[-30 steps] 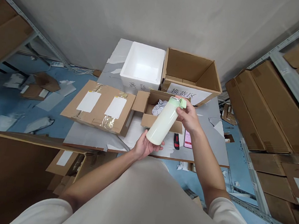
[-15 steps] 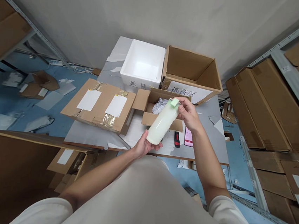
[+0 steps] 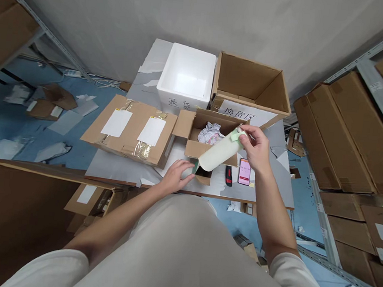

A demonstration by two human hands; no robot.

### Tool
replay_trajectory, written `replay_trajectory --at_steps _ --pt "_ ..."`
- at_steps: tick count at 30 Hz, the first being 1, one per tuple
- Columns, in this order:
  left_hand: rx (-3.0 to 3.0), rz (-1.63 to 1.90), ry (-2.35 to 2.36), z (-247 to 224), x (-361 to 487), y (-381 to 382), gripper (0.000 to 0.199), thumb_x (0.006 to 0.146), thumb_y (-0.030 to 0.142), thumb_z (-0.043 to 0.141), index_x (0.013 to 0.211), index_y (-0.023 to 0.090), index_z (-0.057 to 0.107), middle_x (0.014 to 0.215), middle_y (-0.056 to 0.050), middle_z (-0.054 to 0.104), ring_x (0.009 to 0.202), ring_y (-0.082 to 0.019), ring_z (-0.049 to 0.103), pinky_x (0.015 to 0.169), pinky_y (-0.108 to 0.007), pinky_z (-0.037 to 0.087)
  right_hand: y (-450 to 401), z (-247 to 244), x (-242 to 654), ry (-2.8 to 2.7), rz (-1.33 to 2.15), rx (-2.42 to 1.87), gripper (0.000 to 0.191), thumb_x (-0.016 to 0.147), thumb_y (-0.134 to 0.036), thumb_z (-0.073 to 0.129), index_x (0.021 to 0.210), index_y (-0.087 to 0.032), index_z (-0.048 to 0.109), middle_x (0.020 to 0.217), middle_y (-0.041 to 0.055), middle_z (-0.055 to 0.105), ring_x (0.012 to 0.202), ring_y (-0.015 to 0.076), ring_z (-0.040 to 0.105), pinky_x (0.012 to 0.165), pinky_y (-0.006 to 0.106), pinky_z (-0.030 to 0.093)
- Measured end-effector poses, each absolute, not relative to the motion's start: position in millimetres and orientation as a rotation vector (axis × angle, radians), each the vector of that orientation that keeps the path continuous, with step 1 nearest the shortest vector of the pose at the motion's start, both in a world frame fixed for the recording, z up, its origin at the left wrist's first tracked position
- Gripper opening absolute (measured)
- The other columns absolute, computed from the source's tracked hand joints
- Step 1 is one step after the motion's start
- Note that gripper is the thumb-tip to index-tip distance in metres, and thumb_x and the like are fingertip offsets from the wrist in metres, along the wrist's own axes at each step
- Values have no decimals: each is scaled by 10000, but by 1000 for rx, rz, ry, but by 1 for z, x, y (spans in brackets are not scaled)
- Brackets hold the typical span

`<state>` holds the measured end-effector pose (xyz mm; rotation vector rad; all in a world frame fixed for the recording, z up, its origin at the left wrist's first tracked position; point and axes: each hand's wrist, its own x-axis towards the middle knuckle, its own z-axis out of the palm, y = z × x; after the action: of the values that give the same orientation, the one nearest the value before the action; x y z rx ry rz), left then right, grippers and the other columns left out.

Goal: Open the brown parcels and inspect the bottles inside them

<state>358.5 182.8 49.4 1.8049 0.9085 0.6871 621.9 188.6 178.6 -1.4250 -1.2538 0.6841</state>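
Leftmost, beyond the counter (image 3: 106, 168), loose paper and torn cardboard lie on the blue floor (image 3: 86, 144). On the counter sits a taped carton (image 3: 130, 128) with two white labels. Next comes the left hand (image 3: 175, 174), its grip pinching a flap at the near end of a small box (image 3: 203, 180). Behind stands a white foam bin (image 3: 186, 77) with handwriting on its front. Crumpled paper (image 3: 210, 133) lies in an open box (image 3: 194, 149), and the bottle (image 3: 222, 152), pale green, slants above that box's near flap, its base at the small box's mouth; whether it is inside, I cannot tell. A red-and-black cutter (image 3: 229, 176) lies near a large carton (image 3: 269, 90), which is farther back, and beside a lit phone (image 3: 244, 171). The right hand (image 3: 257, 150) has its grip closed around the bottle's lid end. Farthest right, a metal rack (image 3: 375, 84) holds stacked cartons (image 3: 361, 137).
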Motion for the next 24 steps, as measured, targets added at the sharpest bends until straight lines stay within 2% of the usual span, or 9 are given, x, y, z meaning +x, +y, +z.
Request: replay_trajectory --at_steps 2,4,9,11,14,19,24 --pt "2058 624 851 42 363 185 318 820 416 584 1066 233 667 1196 -125 554 1139 -299 472 972 -460 370 177 167 627 -1266 693 -1449 323 761 -455 679 999 -243 634 1000 50 663 935 209 621 877 392 501" --pt "2185 561 813 35 372 188 280 824 372 582 1052 235 668 1256 -129 511 1175 -313 438 983 -479 357 166 154 630 -1256 717 -1476 320 763 -448 679 1003 -242 632 1003 52 661 948 211 620 888 396 496" --pt "2207 504 783 18 391 193 267 795 252 585 1058 217 610 1219 -131 514 1143 -303 461 952 -469 392 149 132 630 -1212 754 -1498 329 755 -459 680 996 -241 625 1034 56 657 992 218 614 923 407 479" --pt "2129 549 813 14 393 192 315 792 203 548 1106 201 554 1160 -125 531 1084 -272 508 919 -431 429 147 126 626 -1234 788 -1495 344 741 -452 695 1003 -240 621 1040 56 656 982 218 617 920 405 479" --pt "1987 587 920 8 394 188 362 805 159 476 1166 190 481 1113 -110 537 890 -205 580 802 -365 485 144 118 620 -1253 788 -1474 350 742 -436 696 1021 -241 613 1067 63 648 994 220 614 920 403 478" --pt "1806 644 1027 3 396 179 488 782 159 500 1257 195 396 1117 -103 542 770 -156 577 708 -311 495 139 114 616 -1278 597 -1519 330 799 -432 623 1069 -243 603 1152 94 611 1082 243 584 938 429 470" --pt "1658 672 1058 3 394 171 533 752 159 534 1267 202 400 992 -52 564 661 -113 542 672 -276 484 130 120 605 -1496 403 -1568 331 783 -380 643 1087 -256 607 1201 115 580 1136 285 544 904 476 486"
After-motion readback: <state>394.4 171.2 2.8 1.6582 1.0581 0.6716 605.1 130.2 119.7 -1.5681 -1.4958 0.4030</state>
